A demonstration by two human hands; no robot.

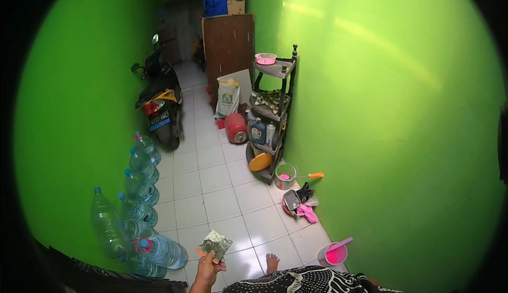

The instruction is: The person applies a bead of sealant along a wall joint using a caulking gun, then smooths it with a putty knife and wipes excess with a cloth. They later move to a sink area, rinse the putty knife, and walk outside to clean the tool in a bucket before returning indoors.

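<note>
Head view, bottom centre: left hand (206, 268) clenched on a grimy paint scraper (214, 244) above the floor tiles (222, 179); right hand out of frame. Scraping prep underway, likely; next needs wall contact.

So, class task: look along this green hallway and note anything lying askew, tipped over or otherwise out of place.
A clear water bottle lies on its side by the left wall, while its neighbours stand upright. A red canister lies tipped on the floor beside the shelf rack. A pink cloth sits crumpled by the right wall.
</note>
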